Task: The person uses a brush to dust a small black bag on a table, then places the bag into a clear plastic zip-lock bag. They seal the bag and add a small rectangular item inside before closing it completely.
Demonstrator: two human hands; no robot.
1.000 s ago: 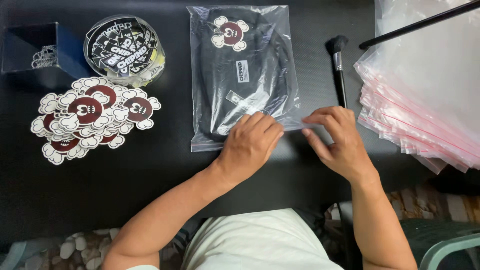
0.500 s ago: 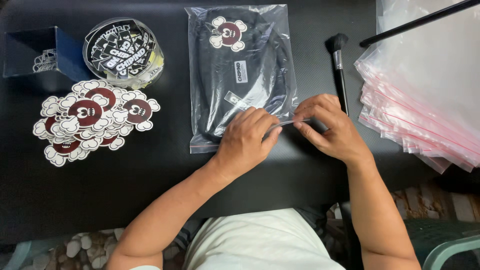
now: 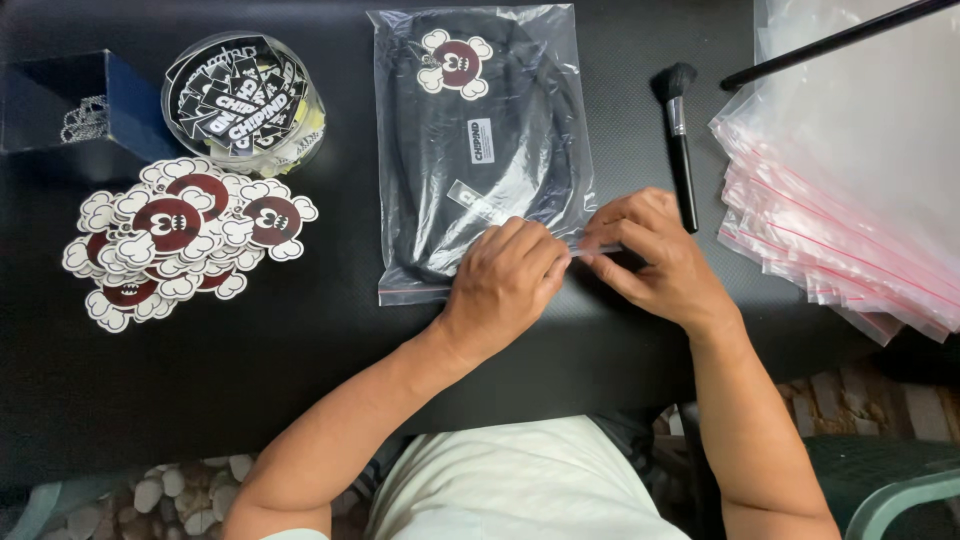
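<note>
A clear zip bag (image 3: 480, 140) lies flat on the black table (image 3: 300, 350). It holds a folded black garment with a maroon and white cloud-shaped sticker near its top. My left hand (image 3: 505, 280) presses on the bag's near edge. My right hand (image 3: 650, 255) pinches that same zip edge just to the right, and its fingertips meet those of the left hand.
A pile of cloud-shaped stickers (image 3: 175, 235) lies at left. Behind it are a round clear tub of black stickers (image 3: 240, 95) and a dark blue box (image 3: 70, 110). A black brush (image 3: 680, 140) lies right of the bag. A stack of empty zip bags (image 3: 850, 200) fills the right.
My hands have slid leftward along the bag's near zip edge and come closer together. The bag has stayed in place.
</note>
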